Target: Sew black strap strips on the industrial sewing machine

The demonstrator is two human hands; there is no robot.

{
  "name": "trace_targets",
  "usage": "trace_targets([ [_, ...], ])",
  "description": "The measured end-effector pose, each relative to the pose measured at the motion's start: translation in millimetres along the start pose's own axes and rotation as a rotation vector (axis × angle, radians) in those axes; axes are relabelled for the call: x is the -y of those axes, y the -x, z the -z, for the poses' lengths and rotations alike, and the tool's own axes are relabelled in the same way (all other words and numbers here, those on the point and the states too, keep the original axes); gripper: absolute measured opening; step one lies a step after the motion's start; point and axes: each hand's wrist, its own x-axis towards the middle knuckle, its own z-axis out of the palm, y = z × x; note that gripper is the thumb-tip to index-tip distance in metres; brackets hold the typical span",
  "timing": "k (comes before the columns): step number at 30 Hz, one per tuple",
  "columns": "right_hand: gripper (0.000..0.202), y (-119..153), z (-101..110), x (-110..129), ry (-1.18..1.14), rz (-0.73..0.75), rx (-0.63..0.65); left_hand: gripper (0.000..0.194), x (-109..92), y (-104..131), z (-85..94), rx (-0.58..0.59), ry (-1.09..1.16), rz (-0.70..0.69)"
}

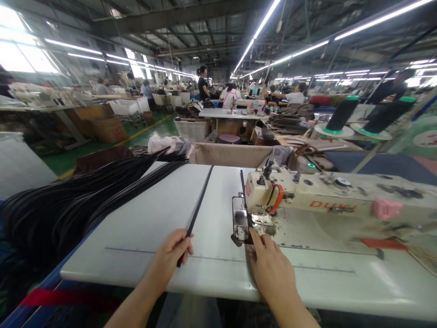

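Observation:
A narrow black strap point(200, 202) lies lengthwise across the white sewing table point(143, 214). My left hand point(174, 250) pinches it near its front end, and a short tail sticks out below the fingers. My right hand point(273, 266) is at the needle plate point(241, 218) of the sewing machine point(307, 196), index finger pointing forward close to the presser foot. Its fingers are closed on a second black strap point(242, 180), which runs back past the machine head; the part at the fingertips is mostly hidden.
A thick bundle of black straps point(78, 191) hangs over the table's left side. Thread cones point(343, 114) stand at the right behind the machine. Beyond the table's far edge is a beige bin point(232, 154). Other people work at tables farther back.

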Motion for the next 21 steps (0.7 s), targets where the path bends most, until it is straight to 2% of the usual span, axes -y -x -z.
trace_targets([
  [2, 0.058, 6.8, -5.9, -6.5, 0.071, 0.012, 0.080, 0.051, 4.8, -2.6, 12.3, 0.002, -0.064, 0.040],
  [6, 0.057, 11.8, -10.5, -10.1, 0.094, 0.048, 0.152, 0.068, 13.6, -9.0, 44.2, -0.157, -0.248, 0.026],
  [10, 0.054, 8.2, -6.4, -8.6, 0.114, 0.039, 0.207, 0.062, 13.8, -15.5, 89.8, -0.217, -0.520, 0.012],
  [13, 0.052, 5.6, -6.9, -10.0, 0.104, 0.038, 0.226, 0.055, 9.4, -20.6, 136.7, -0.295, -0.755, 0.017],
  [17, 0.053, 5.2, -16.1, -16.5, 0.057, 0.024, 0.231, 0.051, 1.1, -18.3, 217.3, -0.501, -1.068, -0.043],
  [21, 0.055, 3.8, -25.6, -23.1, 0.017, 0.020, 0.252, 0.045, -3.6, 4.3, 292.4, -0.717, -1.262, 0.203],
])
